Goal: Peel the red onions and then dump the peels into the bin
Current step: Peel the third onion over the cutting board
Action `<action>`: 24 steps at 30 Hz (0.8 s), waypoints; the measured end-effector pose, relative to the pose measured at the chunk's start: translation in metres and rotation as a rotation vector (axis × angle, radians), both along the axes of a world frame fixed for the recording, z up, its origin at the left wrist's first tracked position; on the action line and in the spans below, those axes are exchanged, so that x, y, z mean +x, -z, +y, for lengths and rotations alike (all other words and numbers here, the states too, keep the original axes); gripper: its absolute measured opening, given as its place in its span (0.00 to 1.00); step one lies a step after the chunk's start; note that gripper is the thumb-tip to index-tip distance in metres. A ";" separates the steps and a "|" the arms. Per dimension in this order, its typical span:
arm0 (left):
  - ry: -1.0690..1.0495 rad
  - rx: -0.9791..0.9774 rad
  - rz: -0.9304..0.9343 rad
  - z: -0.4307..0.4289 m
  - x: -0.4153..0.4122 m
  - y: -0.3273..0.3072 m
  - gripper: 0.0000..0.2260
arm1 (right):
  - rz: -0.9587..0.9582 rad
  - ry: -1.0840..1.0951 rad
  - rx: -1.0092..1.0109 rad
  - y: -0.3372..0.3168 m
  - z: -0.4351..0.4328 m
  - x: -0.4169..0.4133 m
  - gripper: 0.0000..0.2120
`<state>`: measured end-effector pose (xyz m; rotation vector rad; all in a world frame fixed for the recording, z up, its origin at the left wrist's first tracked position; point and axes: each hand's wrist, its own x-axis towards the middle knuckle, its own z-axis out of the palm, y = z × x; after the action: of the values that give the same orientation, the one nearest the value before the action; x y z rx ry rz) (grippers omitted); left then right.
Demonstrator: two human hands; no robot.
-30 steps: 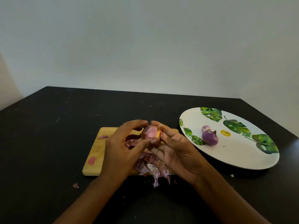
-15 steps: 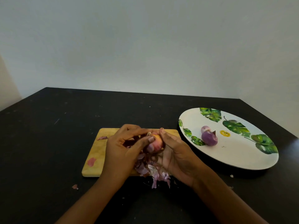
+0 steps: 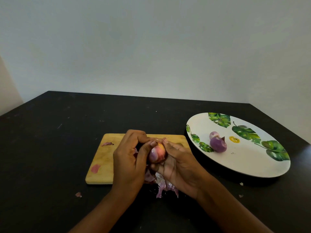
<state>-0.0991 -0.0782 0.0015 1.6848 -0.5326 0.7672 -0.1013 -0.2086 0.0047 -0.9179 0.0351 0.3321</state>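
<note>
Wooden board lies flat on a black table, its long side running left to right, with a pale wall behind. Above the board's near right part both hands meet around one onion, which shows a glossy pink and purple surface with a yellowish patch near its top. The left hand closes on it from the left, fingers curled and the thumb tip pressed against the upper end. The right hand cradles it from the right and below, fingers curled under it and the thumb tip at the top, just beside the left thumb. Under the hands a heap of peels covers the board's near right corner and spills over its edge onto the table. One purple scrap lies at the board's far left, a pink scrap near its left front, and a small flake sits on the table in front of the board. To the right, just beside the board, stands a white plate printed with green leaves. On its left half rest a peeled purple onion and, touching it on the far side, a smaller pale onion; a yellow mark lies just to their right.
</note>
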 end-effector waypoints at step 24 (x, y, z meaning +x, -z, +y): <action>0.103 0.010 0.186 0.004 0.003 -0.002 0.10 | 0.083 0.000 -0.107 -0.005 -0.004 0.003 0.30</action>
<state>-0.0961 -0.0743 0.0032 1.7037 -0.4899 0.5278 -0.0978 -0.2123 0.0100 -1.0092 0.1300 0.3713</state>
